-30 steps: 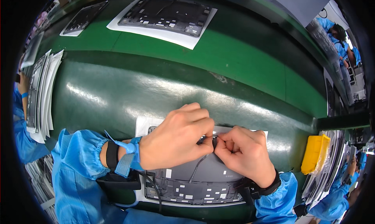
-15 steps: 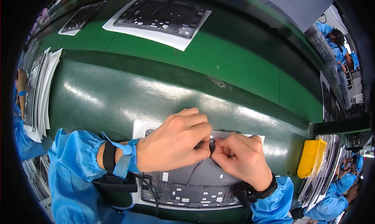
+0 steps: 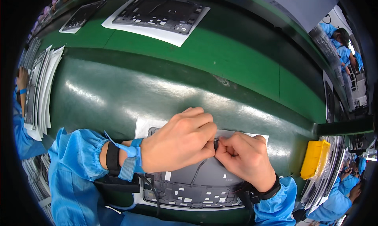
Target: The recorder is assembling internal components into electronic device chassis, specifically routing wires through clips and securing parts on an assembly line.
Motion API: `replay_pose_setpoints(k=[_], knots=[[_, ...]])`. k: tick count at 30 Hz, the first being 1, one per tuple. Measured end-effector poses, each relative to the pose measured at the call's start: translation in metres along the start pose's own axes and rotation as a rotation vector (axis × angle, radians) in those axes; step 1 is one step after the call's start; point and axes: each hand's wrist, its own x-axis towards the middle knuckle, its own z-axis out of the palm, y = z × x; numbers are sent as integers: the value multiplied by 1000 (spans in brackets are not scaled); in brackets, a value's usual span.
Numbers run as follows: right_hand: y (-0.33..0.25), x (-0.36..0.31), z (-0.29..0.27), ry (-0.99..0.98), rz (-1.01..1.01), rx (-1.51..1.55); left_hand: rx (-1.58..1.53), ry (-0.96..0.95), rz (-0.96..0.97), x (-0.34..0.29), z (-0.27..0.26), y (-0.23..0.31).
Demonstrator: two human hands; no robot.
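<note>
A grey-black tablet back cover (image 3: 197, 178) with small white stickers lies on a white sheet (image 3: 142, 128) in front of me. Over its far edge, my left hand (image 3: 179, 141) and my right hand (image 3: 248, 157) meet, both closed in a pinch. Between their fingertips shows a small black part (image 3: 215, 144); its exact kind cannot be made out. A thin dark cable (image 3: 199, 171) runs up the cover and disappears beneath my left fingers. My hands hide the far middle of the cover.
Farther off, a green belt (image 3: 236, 68) carries another back cover (image 3: 161, 14) on paper and a smaller-looking one (image 3: 83, 16). Stacked covers and sheets (image 3: 42, 90) stand at left. A yellow bin (image 3: 315, 159) sits at right by another stack (image 3: 328, 174). Co-workers in blue sleeves are at both sides.
Both hands keep their pinch at nearly the same spot, shifted only slightly. On the far belt, the larger cover has slid a little left and away.
</note>
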Motion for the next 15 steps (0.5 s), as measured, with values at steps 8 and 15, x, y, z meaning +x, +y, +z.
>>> replay_pose_setpoints(k=[8, 15], knots=[[0, -10, -3, 65, 13, 64, 12, -35, 47, 3, 2, 4], [-19, -41, -63, 212, 18, 83, 535, -194, -374, 1, -92, 50]])
